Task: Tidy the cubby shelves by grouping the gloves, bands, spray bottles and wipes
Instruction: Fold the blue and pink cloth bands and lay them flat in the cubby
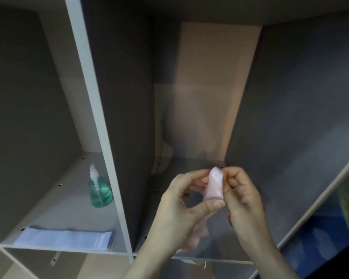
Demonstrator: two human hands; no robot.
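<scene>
A storage corner, it appears: grey cubby shelves holding a green spray bottle and folded wipes.

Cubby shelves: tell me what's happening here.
A person holds a pink band in both hands, left hand and right hand pinching it in front of the middle cubby. In the left cubby stand a green spray bottle and a flat pale-blue pack.
</scene>
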